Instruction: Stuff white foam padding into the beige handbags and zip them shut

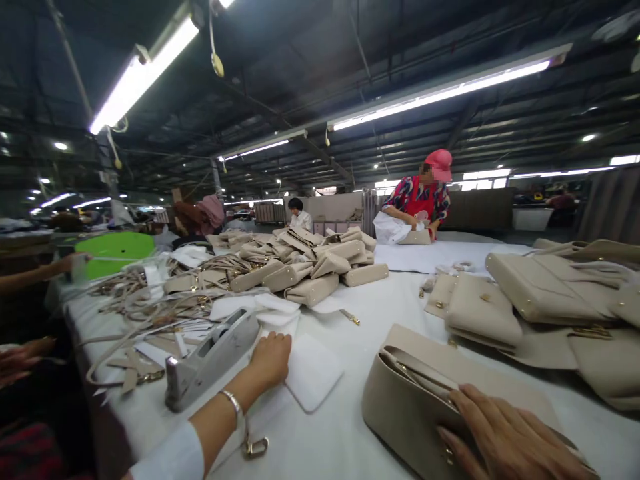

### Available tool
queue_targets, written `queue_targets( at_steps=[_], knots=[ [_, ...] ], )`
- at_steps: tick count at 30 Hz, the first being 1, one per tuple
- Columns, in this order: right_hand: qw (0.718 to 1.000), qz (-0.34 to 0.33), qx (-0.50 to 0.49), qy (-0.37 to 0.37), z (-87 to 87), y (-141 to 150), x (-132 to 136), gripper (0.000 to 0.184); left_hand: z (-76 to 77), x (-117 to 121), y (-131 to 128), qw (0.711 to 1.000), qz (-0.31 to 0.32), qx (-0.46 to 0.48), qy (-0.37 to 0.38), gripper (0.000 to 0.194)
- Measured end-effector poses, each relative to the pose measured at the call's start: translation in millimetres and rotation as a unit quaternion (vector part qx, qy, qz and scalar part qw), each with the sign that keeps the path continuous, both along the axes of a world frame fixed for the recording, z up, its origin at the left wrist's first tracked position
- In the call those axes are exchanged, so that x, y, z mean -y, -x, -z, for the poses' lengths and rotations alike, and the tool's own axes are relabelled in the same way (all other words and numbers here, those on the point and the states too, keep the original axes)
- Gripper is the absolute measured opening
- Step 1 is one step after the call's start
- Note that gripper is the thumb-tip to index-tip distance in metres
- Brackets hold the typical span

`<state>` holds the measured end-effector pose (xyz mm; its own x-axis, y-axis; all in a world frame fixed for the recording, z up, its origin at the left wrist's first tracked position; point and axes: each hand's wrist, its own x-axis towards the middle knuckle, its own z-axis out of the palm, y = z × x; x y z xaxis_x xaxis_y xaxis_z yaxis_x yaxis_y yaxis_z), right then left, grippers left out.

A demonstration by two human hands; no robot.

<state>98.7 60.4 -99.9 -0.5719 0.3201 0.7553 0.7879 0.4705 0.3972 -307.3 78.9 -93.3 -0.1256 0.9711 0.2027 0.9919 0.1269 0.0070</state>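
Note:
In the head view, a beige handbag (415, 407) lies tilted on the table at the lower right, its top facing me. My right hand (515, 433) grips its upper edge, fingers over the far side and thumb against the near side. My left hand (273, 358), with a bracelet at the wrist, is closed beside a white padding sheet (314, 373) with rounded corners. Its fingertips are hidden, so whatever they hold cannot be made out. A grey tape dispenser (213, 360) stands just left of that hand. Near my wrist lies a metal clasp (256, 448).
Beige bags (310, 287) are heaped at mid-table, and more bags (545, 287) pile up at the right. Straps (130, 320) tangle on the left. Across the table a person in a red cap (417, 200) handles a bag. Another person's arm (40, 273) reaches in beside a green board (117, 253).

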Motion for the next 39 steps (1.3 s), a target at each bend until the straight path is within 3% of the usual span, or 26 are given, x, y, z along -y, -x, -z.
queue_targets(
  at_steps=[3, 6, 12, 18, 21, 25, 31, 36, 38, 39],
  knots=[
    [1.000, -0.010, -0.007, -0.014, -7.8, 5, 6, 0.036, 10.4, -5, 19, 0.997, -0.025, -0.050, 0.047, 0.019],
    [0.999, -0.016, -0.011, -0.026, -15.7, 12, 14, 0.031, 14.3, -9, 26, 0.995, -0.016, -0.070, 0.068, 0.024],
    [0.999, -0.038, -0.019, -0.024, -24.0, 17, 25, 0.029, 3.3, -14, 36, 0.994, -0.005, -0.041, 0.102, 0.029],
    [0.998, -0.042, -0.018, -0.047, -19.5, 14, 26, 0.033, 3.1, -36, 32, 0.988, -0.108, 0.006, 0.108, 0.044],
    [0.999, -0.028, -0.027, -0.017, -14.1, 12, 28, 0.033, 8.8, -43, 30, 0.983, -0.140, 0.011, 0.115, 0.052],
    [0.997, -0.006, -0.051, 0.049, -11.3, 13, 32, 0.037, 3.6, -46, 32, 0.985, -0.101, -0.011, 0.138, 0.047],
    [0.993, -0.007, -0.077, 0.085, -16.1, 16, 35, 0.038, -31.7, -27, 15, 0.992, -0.017, -0.071, 0.101, 0.019],
    [0.983, -0.030, -0.118, 0.136, -24.2, 17, 40, 0.031, -102.2, 22, -4, 0.996, 0.017, -0.083, -0.006, 0.028],
    [0.972, -0.032, -0.148, 0.178, -29.3, 17, 44, 0.032, -132.1, 48, -18, 0.996, 0.081, -0.032, -0.034, 0.030],
    [0.964, -0.031, -0.165, 0.205, -32.5, 17, 46, 0.035, -143.8, 61, -29, 0.987, 0.146, 0.047, -0.041, 0.032]
  ],
)
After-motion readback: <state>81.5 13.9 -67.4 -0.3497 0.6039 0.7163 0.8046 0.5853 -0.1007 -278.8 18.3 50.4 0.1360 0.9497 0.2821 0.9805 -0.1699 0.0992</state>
